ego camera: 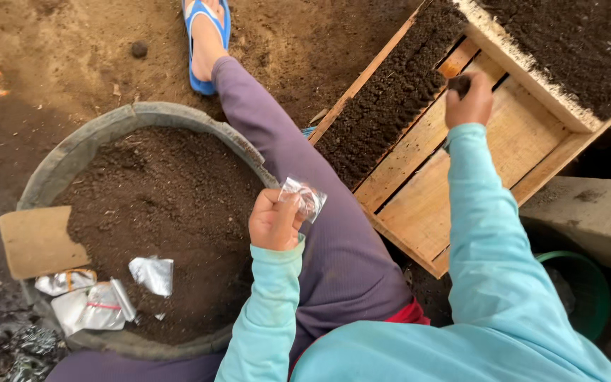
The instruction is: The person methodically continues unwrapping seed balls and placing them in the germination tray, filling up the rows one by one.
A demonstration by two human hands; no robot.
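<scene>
At the far left of the frame a flat piece of cardboard [35, 241] lies over the rim of the round soil-filled basin [72, 152], and below it, at the lower left, several crumpled silver packets [100, 297] rest on the soil inside that basin. Moving toward the centre, your left hand [274, 221] is clenched around a small clear plastic packet [304, 197], which sticks out of the top of your fist, just above your purple-clad leg [305, 184] and right beside the basin's right rim. At the upper centre your foot in a blue sandal [206, 39] rests on the dirt floor [72, 49]. Right of the leg, a shallow wooden tray [454, 170] lies tilted across the upper right of the frame, with a strip of dark soil [390, 99] packed along its left edge and bare slats beside it. Your right hand [469, 99] is over those slats at the upper right, fingers pinched on a small dark lump [459, 83] just beside the soil strip, well apart from the packet. At the lower right a green bucket [592, 283] shows behind your light blue sleeve.
</scene>
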